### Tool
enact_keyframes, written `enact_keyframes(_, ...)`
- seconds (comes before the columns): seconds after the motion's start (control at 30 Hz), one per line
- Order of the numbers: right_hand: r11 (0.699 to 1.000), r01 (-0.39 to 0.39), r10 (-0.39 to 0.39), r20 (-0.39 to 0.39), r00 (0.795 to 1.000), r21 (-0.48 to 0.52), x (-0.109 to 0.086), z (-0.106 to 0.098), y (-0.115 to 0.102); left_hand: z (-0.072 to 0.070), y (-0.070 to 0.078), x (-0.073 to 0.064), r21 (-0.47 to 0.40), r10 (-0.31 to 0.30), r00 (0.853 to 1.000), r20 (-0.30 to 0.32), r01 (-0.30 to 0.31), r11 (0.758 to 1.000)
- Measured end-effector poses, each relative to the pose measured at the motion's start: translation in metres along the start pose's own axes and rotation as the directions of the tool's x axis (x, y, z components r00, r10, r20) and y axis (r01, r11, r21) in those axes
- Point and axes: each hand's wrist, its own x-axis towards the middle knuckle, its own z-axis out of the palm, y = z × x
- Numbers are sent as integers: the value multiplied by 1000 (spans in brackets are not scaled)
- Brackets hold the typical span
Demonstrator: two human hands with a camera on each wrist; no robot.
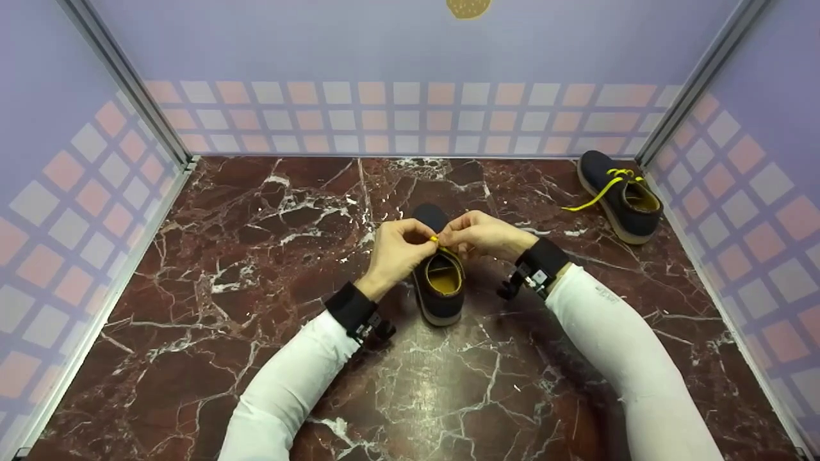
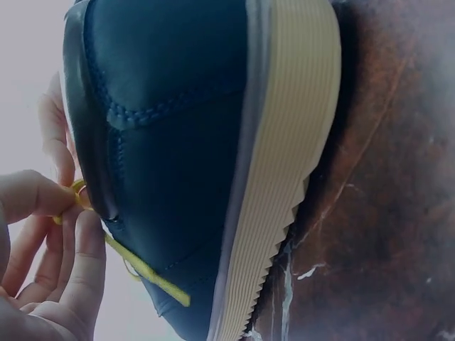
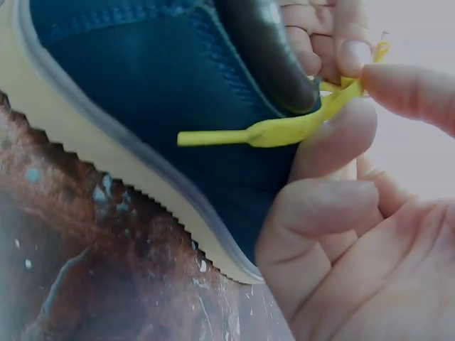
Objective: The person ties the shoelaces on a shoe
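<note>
A dark shoe [image 1: 441,307] with a yellow lining stands on the floor in the middle of the head view, its toe pointing away. My left hand [image 1: 396,253] pinches its yellow shoelace [image 1: 435,239] between thumb and fingers, from the left. From the other side, my right hand [image 1: 483,234] pinches the same lace, with both hands' fingertips close together over the shoe's front. One lace end [image 2: 153,273] hangs along the shoe's side in the left wrist view. In the right wrist view, a lace end [image 3: 213,138] with its tip sticks out past my right fingers. The fingers partly hide the knot area.
A second dark shoe [image 1: 586,168] stands at the back right near the corner. Its yellow lace [image 1: 599,195] trails onto the marbled floor [image 1: 256,269]. Checked panels [image 1: 410,118] border the floor at the back and both sides.
</note>
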Motion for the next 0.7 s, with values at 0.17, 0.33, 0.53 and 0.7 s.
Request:
enact_keyframes(0.17, 985, -81, 82, -1, 997, 150, 3, -1, 1, 3, -2, -2, 16, 11, 1000, -23, -11, 1000)
enact_keyframes(0.33, 968, -121, 126, -8, 992, 219, 4, -1, 1, 6, -2, -3, 81, 68, 997, -30, -65, 995)
enact_keyframes(0.53, 971, -126, 137, -41, 990, 205, 6, 2, -1, 7, -2, -3, 149, 131, 990, -46, -123, 981)
enact_keyframes(0.7, 963, -102, 126, -80, 989, 248, 6, 6, -2, 6, -4, -2, 131, 135, 990, -35, -129, 983)
